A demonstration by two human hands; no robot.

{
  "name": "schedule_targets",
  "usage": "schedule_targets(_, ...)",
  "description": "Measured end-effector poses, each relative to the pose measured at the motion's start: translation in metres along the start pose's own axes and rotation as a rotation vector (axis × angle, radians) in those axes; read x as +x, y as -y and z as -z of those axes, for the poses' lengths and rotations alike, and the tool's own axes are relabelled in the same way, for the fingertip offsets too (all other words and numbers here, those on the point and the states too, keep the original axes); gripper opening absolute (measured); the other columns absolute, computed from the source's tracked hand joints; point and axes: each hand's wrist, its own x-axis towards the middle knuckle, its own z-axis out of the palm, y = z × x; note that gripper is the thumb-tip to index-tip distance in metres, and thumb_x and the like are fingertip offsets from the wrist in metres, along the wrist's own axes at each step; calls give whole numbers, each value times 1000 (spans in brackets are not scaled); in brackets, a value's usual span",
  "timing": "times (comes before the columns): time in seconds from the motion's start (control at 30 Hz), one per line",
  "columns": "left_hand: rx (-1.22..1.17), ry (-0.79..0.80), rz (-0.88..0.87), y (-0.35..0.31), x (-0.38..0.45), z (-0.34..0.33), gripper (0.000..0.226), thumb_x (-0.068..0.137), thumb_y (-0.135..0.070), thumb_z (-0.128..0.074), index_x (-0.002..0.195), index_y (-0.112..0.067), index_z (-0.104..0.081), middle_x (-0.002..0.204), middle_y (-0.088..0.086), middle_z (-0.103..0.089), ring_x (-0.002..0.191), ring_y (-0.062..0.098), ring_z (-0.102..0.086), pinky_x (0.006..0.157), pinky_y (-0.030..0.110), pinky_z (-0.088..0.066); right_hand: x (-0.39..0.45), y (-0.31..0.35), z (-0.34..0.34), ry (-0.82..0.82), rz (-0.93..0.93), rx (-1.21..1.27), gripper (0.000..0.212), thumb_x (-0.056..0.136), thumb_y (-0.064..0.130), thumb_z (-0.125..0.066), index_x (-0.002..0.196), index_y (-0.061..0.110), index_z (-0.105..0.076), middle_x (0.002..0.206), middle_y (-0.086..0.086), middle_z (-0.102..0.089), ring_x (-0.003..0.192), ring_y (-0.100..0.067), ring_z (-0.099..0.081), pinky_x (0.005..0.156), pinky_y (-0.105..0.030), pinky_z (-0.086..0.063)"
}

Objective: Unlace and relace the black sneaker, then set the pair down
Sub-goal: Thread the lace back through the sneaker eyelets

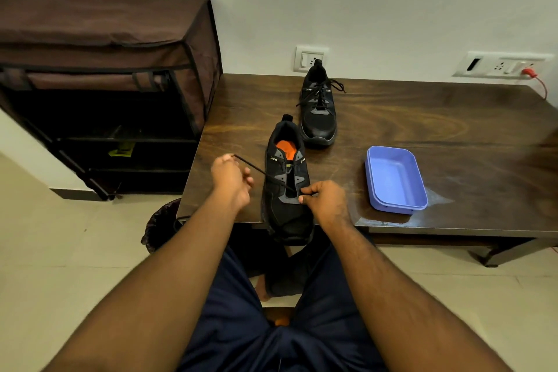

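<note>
- Near sneaker (287, 190): black with grey eyelet panels and an orange insole showing; stands on the front edge of the desk (422, 136), toe overhanging toward the person, heel toward the wall. Most eyelets are bare; only a short stretch of lace crosses its upper part.
- Lace (259, 170): black, drawn taut in a line from the left hand down across the shoe's throat toward the right hand.
- Left hand (231, 180): fingers curled, gripping the lace, with the lace tip sticking out above the fist; held just left of the shoe, above the desk.
- Right hand (324, 198): thumb and forefinger pinching the lace at a lower eyelet on the shoe's right side, resting against the shoe.
- Far sneaker (318, 109): matching black shoe, fully laced, loose ends trailing to both sides; stands farther back on the desk, near the wall, apart from the near one.
- Blue plastic tray (395, 180): rectangular, right of the near sneaker, close to the front edge.
- Brown fabric shoe rack (105, 69): on the floor, left of the desk, front open.
- Wall sockets (311, 58): on the wall behind the desk; one at far right has a red plug (530, 72).
</note>
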Motion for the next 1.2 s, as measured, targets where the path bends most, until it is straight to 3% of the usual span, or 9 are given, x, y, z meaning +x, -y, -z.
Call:
schedule_targets(0.1,-333,-111,-28,-52,21,10,30,100,-14,-29,73,-19,-40,66,-2,-38,42,9,-39,37,14,-30,2,3,1,19,-17,-34,13,81,13,-76,93,14,-76,93,-1,-73,90,-16,-67,90,-37,-54)
schedule_targets(0.2,-485,-218,-91,-82,43,25,22,102,-16,-30,93,-10,-48,81,7,-50,56,16,-54,41,22,-45,0,5,2,15,-7,-53,10,81,12,-75,91,12,-76,91,-2,-73,88,-16,-67,87,-35,-54)
schedule_targets(0.37,372,-22,-430,-27,26,30,34,99,-12,-51,131,-18,-41,119,3,-57,93,17,-60,75,28,-52,-1,6,1,10,27,-182,7,83,16,-73,84,9,-75,87,-5,-74,85,-19,-67,82,-34,-54)
schedule_targets(0.43,758,139,-462,19,5,25,11,94,-13,-62,105,-14,-64,96,1,-65,81,12,-58,64,18,-44,-2,8,1,7,31,-207,7,84,16,-72,87,12,-76,90,-3,-74,86,-17,-67,83,-33,-54)
schedule_targets(0.5,884,208,-395,51,-12,16,28,92,-31,-66,71,-13,-64,65,-1,-59,60,15,-53,55,26,-39,-2,8,1,4,37,-223,7,85,17,-71,88,14,-76,90,0,-74,87,-15,-67,84,-32,-54)
schedule_targets(0.63,907,78,-329,71,-22,-9,42,82,-50,-70,67,-18,-48,70,0,-56,64,19,-53,56,29,-38,-3,10,0,14,50,-267,9,87,18,-69,92,16,-76,86,-1,-73,85,-16,-67,79,-31,-54)
schedule_targets(0.9,532,116,-308,62,-22,-28,31,85,-16,-74,64,-14,-51,57,-4,-47,55,13,-43,54,26,-41,-3,9,0,35,66,-327,13,89,21,-66,99,18,-74,93,-2,-72,91,-19,-66,81,-31,-52)
schedule_targets(1.1,305,68,-606,-38,-24,-49,23,88,-11,-70,70,-14,-56,66,-6,-51,55,-2,-46,54,9,-41,-3,10,1,26,55,-321,16,91,24,-65,103,17,-73,99,-2,-71,96,-19,-65,83,-28,-49)
schedule_targets(1.2,328,50,-801,-93,-23,-71,14,85,-10,-72,76,-9,-62,73,-1,-58,65,5,-51,68,16,-50,-1,13,0,39,40,-321,10,90,24,-65,88,17,-72,90,-2,-70,89,-20,-64,79,-30,-50)
